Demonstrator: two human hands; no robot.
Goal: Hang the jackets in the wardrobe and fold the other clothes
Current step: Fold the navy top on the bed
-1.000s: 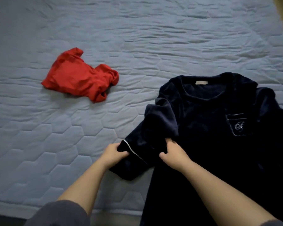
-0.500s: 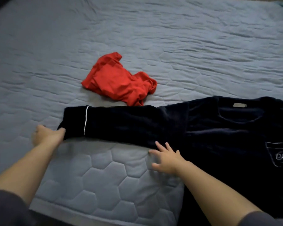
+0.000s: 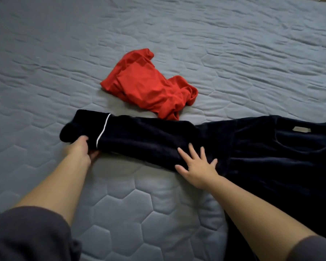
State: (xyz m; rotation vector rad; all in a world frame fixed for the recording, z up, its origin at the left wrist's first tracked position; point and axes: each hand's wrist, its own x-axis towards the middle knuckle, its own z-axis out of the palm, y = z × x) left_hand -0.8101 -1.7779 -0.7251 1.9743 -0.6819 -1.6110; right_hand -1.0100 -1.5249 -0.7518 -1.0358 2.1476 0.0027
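The quilted grey bed carried everything in view. The navy velvet top lay across its right side, face up, one sleeve stretched straight out to the left; judging by that, its folding had only begun with smoothing. The red garment lay crumpled just beyond the sleeve, touching it or nearly so, not yet folded. No folded pile, jacket or hanger showed, and no wardrobe or other container was in view. The right hand pressed the sleeve flat with its fingers spread. The left hand pinched the white-piped cuff.
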